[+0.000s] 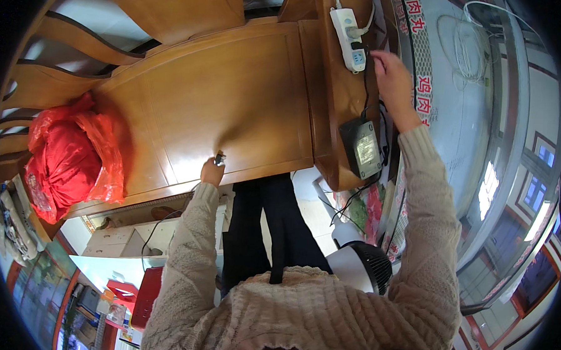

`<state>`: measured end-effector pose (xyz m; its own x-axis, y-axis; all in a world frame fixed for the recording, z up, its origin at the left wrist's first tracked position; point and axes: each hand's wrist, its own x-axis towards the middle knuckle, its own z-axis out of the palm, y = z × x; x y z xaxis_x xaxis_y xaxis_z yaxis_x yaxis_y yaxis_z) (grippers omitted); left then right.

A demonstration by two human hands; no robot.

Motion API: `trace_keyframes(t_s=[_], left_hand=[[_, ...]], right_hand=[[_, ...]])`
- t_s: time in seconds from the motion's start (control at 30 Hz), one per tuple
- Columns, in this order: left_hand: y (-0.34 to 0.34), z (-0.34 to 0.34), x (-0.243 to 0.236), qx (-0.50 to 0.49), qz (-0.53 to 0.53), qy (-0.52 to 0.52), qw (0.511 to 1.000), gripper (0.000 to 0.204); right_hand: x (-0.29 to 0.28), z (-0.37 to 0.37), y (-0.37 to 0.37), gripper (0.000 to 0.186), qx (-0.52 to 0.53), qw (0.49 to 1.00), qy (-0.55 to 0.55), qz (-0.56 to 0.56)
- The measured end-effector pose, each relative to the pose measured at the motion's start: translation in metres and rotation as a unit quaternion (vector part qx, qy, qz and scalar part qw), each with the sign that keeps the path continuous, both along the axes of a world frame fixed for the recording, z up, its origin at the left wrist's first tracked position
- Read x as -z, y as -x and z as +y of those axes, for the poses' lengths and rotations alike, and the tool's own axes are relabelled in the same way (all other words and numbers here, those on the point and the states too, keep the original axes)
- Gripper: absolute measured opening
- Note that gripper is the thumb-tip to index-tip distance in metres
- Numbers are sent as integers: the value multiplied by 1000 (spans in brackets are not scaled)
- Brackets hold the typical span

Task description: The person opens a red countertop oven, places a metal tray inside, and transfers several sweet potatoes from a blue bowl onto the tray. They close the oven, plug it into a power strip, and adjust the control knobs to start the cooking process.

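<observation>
My left hand (212, 173) is closed on a small dark plug (220, 158) with prongs, held above the wooden bench seat (253, 92). A thin dark cord runs down from this hand past my forearm. My right hand (394, 86) is at the right, its fingers curled beside a white power strip (347, 37). Whatever may be between those fingertips is hidden. A black plug and a white plug sit in the strip. From the black plug, a dark cord leads down to a black box-shaped adapter (360, 148) with a light label.
A red plastic bag (68, 159) with a red bundle lies on the bench's left end. To the right runs a glass-topped counter (461, 120) with a coiled white cable (464, 48). A white device with a black grille (361, 266) stands below, near loose cords.
</observation>
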<state>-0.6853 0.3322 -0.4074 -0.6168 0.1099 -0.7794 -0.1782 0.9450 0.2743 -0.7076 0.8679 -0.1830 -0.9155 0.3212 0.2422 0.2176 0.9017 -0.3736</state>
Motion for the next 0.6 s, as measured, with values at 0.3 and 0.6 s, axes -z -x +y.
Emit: trace_keyframes(t_s=[0.3,0.6], left_hand=[[130,317,-125,21,225,-408,885,56],[169,418,-155,147,276,-340,887,82]], right_hand=[[11,57,102,21,-227,959,-77,-152],[11,56,120,26,-324,922,-130,-170]])
